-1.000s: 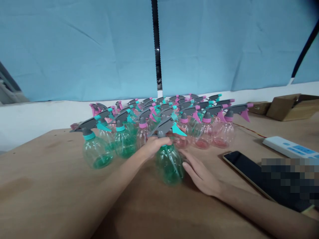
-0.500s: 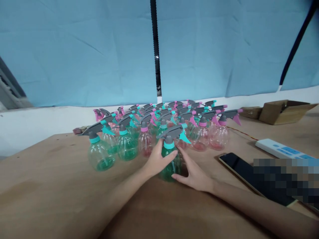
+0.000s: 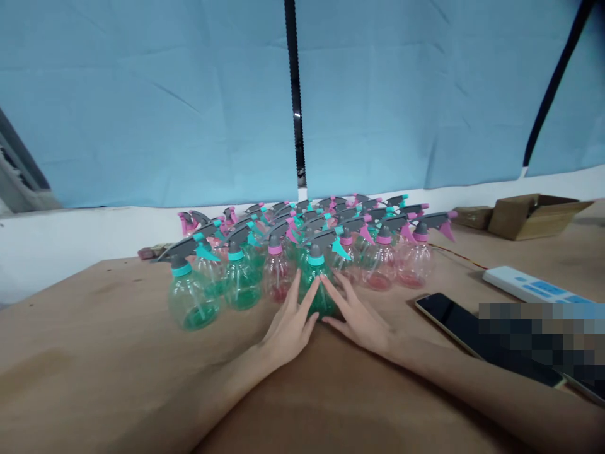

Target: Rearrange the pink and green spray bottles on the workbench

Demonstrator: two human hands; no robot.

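A green spray bottle [image 3: 316, 272] with a grey and turquoise head stands upright at the front middle of a group of spray bottles. My left hand [image 3: 289, 321] rests against its near left side, fingers spread. On the right side, my right hand [image 3: 357, 314] touches it with spread fingers. Next to it on the left is a clear bottle with a pink collar [image 3: 275, 271], then a green one [image 3: 242, 280]. A bottle with a turquoise collar [image 3: 193, 299] stands at the group's front left corner. Pink-collared bottles [image 3: 379, 265] stand to the right.
On the right of the wooden table [image 3: 94, 353] lie a phone [image 3: 482, 337] and a white power strip [image 3: 529, 285]. An open cardboard box [image 3: 524, 221] is at the back right. Behind hangs a blue curtain [image 3: 189, 113].
The green bottle has moved away from me, up against the group. My hands have loosened from around it, and their fingers now point forward along its near side.
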